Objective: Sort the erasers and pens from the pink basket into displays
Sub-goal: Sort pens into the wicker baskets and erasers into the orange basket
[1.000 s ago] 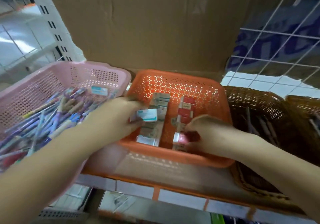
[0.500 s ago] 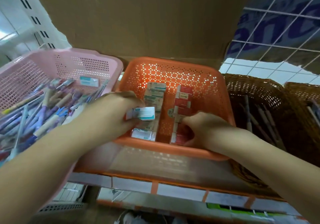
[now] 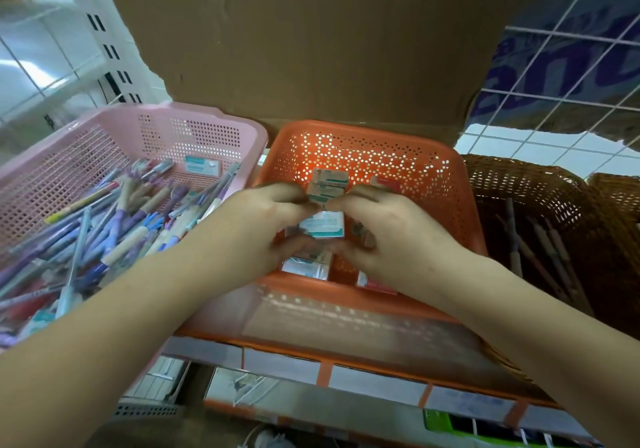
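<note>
My left hand (image 3: 256,225) and right hand (image 3: 391,236) meet over the orange basket (image 3: 363,128), both curled and pinching one teal-and-white eraser (image 3: 322,224) between them, likely to line it up with the row (image 3: 327,184) below. Pens (image 3: 121,222) fill the pink basket (image 3: 138,115) beside it.

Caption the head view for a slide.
Left hand and right hand hold a teal-and-white eraser over the orange basket; pink basket of pens alongside.

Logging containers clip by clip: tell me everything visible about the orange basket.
The orange basket is perforated plastic with rounded corners, upright on the shelf between the pink basket and a brown woven basket. Inside lie two rows: teal-labelled erasers left, red-labelled erasers right. The left hand and right hand reach over its near rim, both curled round one teal-labelled eraser above the rows.
</note>
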